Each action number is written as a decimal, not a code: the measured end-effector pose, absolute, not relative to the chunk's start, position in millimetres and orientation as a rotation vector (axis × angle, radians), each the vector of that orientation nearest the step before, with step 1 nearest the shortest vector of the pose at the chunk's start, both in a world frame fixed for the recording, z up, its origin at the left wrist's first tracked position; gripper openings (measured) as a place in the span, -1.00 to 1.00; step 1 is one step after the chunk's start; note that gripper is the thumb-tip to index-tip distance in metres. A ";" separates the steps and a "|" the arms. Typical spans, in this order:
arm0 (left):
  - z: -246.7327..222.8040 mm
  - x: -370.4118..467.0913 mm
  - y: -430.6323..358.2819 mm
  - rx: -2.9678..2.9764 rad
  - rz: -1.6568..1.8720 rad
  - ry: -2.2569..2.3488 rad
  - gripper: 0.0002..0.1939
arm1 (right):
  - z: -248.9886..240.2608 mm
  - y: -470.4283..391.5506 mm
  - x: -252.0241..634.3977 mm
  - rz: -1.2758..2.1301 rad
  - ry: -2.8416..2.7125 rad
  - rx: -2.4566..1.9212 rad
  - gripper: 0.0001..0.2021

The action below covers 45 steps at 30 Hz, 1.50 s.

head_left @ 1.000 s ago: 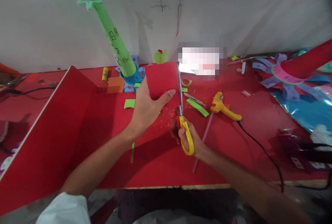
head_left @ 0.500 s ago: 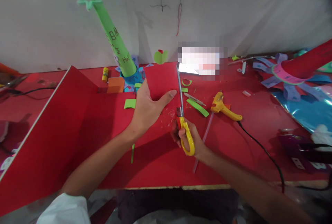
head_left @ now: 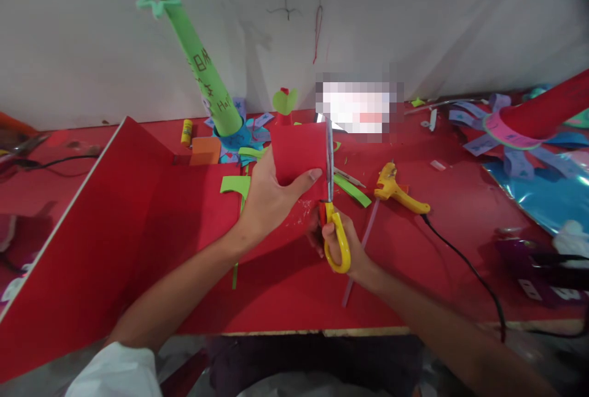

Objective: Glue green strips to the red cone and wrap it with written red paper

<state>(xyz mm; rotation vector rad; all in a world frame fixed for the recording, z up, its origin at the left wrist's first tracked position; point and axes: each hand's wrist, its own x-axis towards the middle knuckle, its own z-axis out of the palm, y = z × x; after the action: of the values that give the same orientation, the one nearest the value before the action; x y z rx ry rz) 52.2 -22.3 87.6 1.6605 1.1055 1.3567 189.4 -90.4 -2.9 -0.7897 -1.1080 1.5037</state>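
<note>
"What's hidden?"
"Fingers of the left hand [head_left: 271,200], thumb excepted, behind the red card [head_left: 299,153]."
"At the table's [head_left: 285,308] back edge?"
"A bright screen [head_left: 354,108], blurred; toward the right edge, a red tube [head_left: 543,110], cut off."

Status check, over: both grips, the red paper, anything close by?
Left grip pinching red paper. Right grip holding scissors, blades along paper's right edge. Green strip and yellow glue gun lying to the right.

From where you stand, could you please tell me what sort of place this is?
Likely a papercraft workspace, judging by the yellow-handled scissors, corded hot-glue gun and cut green paper strips.
</note>
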 end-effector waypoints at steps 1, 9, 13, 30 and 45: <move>88.3 52.1 -22.3 1.652 1.360 1.095 -0.58 | -3.5 -90.2 189.3 1.504 -1.110 -0.792 -0.46; 94.7 45.7 -17.2 1.639 1.422 1.017 -0.56 | -8.2 -90.9 190.1 1.469 -1.265 -0.758 -0.44; 95.8 44.1 -16.0 1.625 1.378 0.974 -0.55 | -12.0 -91.1 190.1 1.473 -1.254 -0.759 -0.43; 94.0 37.4 -11.9 1.649 1.421 1.009 -0.57 | -7.4 -89.4 191.7 1.496 -1.248 -0.757 -0.41; 100.5 27.7 1.4 1.479 1.456 1.026 -0.48 | -2.5 -94.7 193.3 1.686 -1.297 -0.612 -0.36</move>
<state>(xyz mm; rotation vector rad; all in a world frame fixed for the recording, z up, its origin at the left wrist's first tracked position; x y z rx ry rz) 27.7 1.4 100.5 1.4789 1.0262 1.4558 193.3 -94.7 -2.5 -0.6121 -1.2973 1.6855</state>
